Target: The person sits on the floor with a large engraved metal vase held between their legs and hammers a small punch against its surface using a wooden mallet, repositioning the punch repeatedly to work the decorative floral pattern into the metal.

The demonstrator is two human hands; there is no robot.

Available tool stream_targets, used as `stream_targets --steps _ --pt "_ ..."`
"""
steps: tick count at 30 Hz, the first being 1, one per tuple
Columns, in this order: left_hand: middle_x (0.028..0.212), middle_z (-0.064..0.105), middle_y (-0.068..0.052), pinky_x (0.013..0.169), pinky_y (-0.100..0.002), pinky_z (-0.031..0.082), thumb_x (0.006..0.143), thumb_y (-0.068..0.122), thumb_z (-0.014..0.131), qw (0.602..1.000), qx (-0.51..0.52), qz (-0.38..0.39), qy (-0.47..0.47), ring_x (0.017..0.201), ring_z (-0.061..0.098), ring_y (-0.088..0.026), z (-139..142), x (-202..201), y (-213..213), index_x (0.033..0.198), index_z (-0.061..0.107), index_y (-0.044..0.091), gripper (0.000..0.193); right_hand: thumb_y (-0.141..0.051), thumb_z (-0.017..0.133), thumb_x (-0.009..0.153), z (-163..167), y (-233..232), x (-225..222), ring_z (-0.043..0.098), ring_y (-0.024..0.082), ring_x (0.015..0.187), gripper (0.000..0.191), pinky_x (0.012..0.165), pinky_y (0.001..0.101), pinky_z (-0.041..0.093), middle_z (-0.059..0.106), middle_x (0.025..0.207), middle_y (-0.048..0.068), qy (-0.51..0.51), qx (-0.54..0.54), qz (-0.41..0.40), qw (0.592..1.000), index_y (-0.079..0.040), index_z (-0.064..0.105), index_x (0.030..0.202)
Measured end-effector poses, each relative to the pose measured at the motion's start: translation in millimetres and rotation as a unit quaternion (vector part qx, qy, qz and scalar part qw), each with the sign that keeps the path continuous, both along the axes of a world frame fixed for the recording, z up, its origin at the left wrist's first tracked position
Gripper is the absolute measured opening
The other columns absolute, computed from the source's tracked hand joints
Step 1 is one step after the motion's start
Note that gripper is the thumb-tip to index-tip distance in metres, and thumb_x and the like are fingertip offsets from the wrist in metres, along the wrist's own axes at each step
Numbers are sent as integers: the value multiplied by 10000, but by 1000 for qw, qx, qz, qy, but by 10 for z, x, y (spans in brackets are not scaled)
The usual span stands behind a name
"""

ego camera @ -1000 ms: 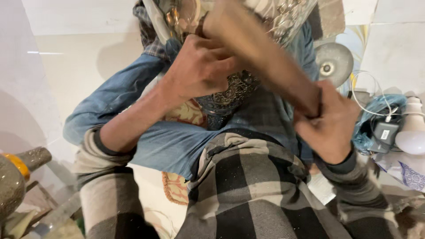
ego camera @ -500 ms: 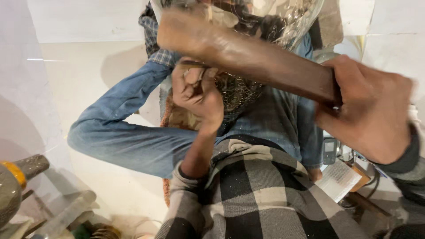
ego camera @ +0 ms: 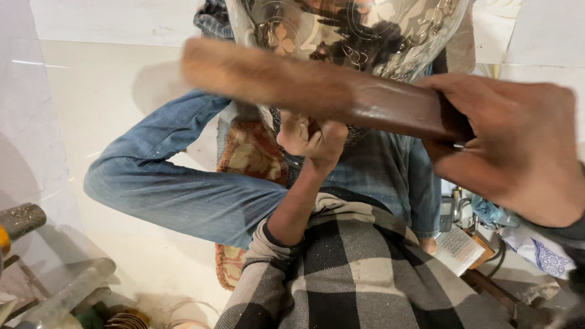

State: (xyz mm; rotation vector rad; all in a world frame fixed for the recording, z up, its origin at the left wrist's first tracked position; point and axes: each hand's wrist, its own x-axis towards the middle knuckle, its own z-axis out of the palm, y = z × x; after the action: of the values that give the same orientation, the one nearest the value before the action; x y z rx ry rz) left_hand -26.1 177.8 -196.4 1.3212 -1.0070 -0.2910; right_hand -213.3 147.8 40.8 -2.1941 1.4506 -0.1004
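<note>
My right hand (ego camera: 518,143) grips one end of a long brown wooden block (ego camera: 304,85), held crosswise and close to the camera, blurred at its left end. Behind the block stands a shiny engraved metal vessel (ego camera: 359,30) with flower patterns, resting between my knees. My left hand (ego camera: 311,137) is curled against the lower part of that vessel, under the block, fingers closed on its edge or on something small I cannot make out. I sit cross-legged in blue jeans and a grey and black checked shirt.
A patterned red and cream mat (ego camera: 247,152) lies under my legs on the pale floor. Metal rods and tools (ego camera: 24,219) lie at the lower left. A small white keypad-like device (ego camera: 457,250), cables and blue items sit at the right.
The wooden block has swung from a steep tilt to nearly level and closer to the camera. My left hand dropped from the block to the vessel's lower part. The vessel looks nearer.
</note>
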Motion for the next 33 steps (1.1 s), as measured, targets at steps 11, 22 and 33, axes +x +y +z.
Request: stream_targets --steps 11,22,33 --pt "1243 648 -177 987 -373 589 993 73 747 939 -121 -225 233 1155 677 -291 213 -79 -93 1333 537 2 406 -442 769 692 495 -178 389 722 149 651 531 544 277 541 657 791 -3 365 -165 252 881 -160 644 1124" --pt "849 735 -67 670 -298 576 765 -44 645 981 20 -144 -131 683 722 -182 524 208 -175 1036 760 38 306 -301 783 813 231 -163 115 704 133 649 415 587 257 545 696 866 39 356 -96 163 915 -124 631 1156" --pt "837 721 -128 676 -352 567 724 -117 550 964 -84 -138 -212 700 712 -275 457 327 -242 1086 705 -46 399 -37 831 732 -7 83 -338 713 224 701 600 654 353 564 664 835 130 57 68 -77 993 1 602 1285"
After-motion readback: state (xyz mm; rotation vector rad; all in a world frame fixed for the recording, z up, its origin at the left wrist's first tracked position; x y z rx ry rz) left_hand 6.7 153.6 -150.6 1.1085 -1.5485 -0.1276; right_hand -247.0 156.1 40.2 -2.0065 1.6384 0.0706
